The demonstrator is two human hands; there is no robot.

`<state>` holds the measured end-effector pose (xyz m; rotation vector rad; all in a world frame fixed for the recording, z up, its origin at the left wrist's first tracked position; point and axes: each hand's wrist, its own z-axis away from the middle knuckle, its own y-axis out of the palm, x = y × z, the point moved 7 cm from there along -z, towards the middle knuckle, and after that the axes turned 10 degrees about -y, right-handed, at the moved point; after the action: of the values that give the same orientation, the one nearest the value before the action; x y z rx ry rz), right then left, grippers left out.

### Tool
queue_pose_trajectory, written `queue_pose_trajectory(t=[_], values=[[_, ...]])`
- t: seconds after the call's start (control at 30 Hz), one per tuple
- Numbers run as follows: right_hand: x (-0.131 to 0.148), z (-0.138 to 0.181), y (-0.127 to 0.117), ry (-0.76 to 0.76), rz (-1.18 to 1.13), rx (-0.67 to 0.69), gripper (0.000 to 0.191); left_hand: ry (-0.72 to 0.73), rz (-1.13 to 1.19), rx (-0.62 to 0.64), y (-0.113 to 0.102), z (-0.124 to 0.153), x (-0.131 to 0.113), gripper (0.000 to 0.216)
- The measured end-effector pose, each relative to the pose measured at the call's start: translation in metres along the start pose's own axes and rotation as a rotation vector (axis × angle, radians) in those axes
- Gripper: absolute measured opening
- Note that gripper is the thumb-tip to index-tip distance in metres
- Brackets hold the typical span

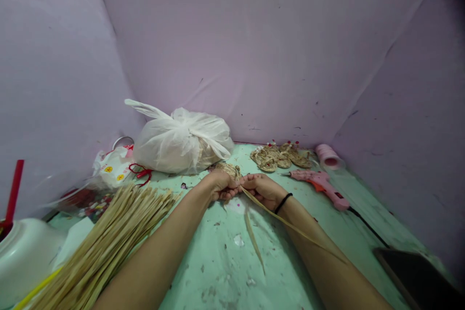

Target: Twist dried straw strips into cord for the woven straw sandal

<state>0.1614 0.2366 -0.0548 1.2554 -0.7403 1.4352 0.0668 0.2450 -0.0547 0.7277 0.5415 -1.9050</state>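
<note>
My two hands meet over the middle of the green table [214,261]. My left hand [221,186] is closed on a woven straw piece [228,169], whose coiled top shows just beyond the fingers. Pinched between thumb and fingers of my right hand [263,190] is a long dry straw strip [290,225]; it trails back across my right forearm. A second, shorter strip end [254,240] hangs below the hands. The fingers hide where the strip meets the woven piece.
A bundle of straw strips [109,237] lies at left beside a white jug [29,252]. Behind stand a tied white plastic bag [178,143] and several woven straw pieces [267,159]. At right are a pink glue gun [323,186], a pink spool [329,156] and a dark flat object [414,276].
</note>
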Motion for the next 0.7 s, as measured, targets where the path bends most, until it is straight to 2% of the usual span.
queue_pose_trajectory(t=[0.1, 0.23, 0.37, 0.6, 0.7], values=[[0.000, 0.000, 0.000, -0.040, 0.000, 0.015, 0.007, -0.037, 0.002, -0.039, -0.001, 0.000, 0.002, 0.023], [0.000, 0.001, -0.006, -0.052, 0.076, -0.103, 0.014, -0.045, 0.002, -0.063, -0.002, 0.000, 0.002, 0.021], [0.006, 0.000, -0.007, -0.101, 0.162, -0.166, 0.014, -0.048, -0.004, -0.062, -0.001, 0.000, 0.001, 0.021], [0.006, 0.001, -0.011, -0.084, 0.294, -0.207, 0.016, 0.052, -0.146, -0.211, -0.004, 0.013, -0.008, 0.023], [0.016, 0.008, -0.010, -0.074, 0.382, -0.175, 0.012, 0.118, -0.108, -0.236, -0.004, 0.014, -0.010, 0.021]])
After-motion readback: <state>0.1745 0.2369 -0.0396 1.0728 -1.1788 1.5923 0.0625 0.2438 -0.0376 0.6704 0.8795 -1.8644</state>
